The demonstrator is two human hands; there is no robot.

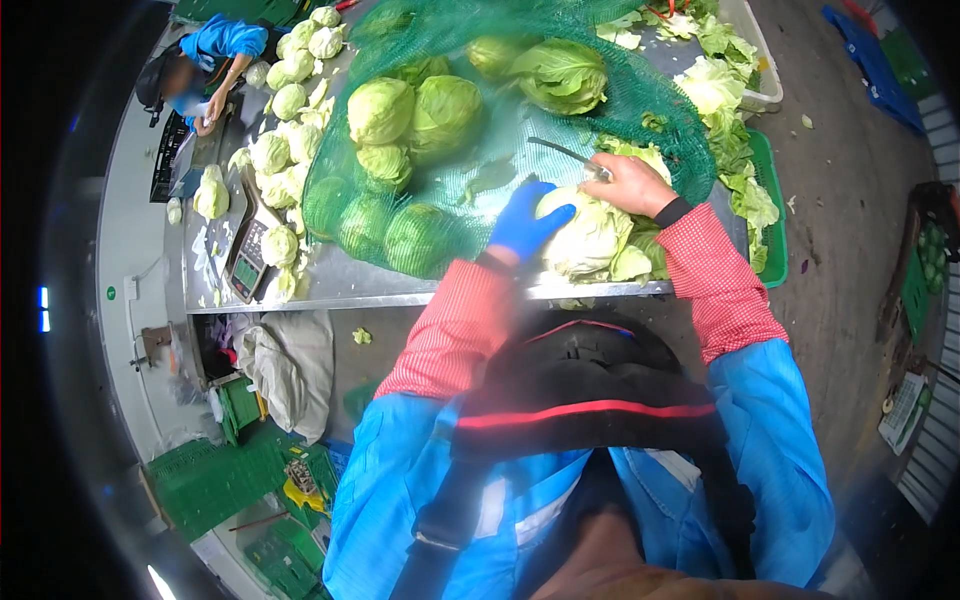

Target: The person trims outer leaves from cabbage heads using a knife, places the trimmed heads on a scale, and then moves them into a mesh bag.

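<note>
My left hand (523, 223), in a blue glove, rests with thumb and fingers spread against the left side of a pale green cabbage (589, 240) at the table's near edge. Bare and curled, my right hand (628, 182) grips a knife (564, 150) above the same cabbage, its dark blade pointing up and left. Loose outer leaves (646, 251) lie under and beside the cabbage. Beyond both hands, a green mesh bag (517, 176) spreads over the metal table with several whole cabbages (446, 116) in it.
A digital scale (251, 259) stands at left beside piled cabbages (281, 176). Across the table's left end a co-worker (225, 60) bends over the tabletop. At right, cut leaves (724, 142) hang over a green crate (772, 217) and a white bin (765, 56). A pale sack (289, 367) hangs below the table edge.
</note>
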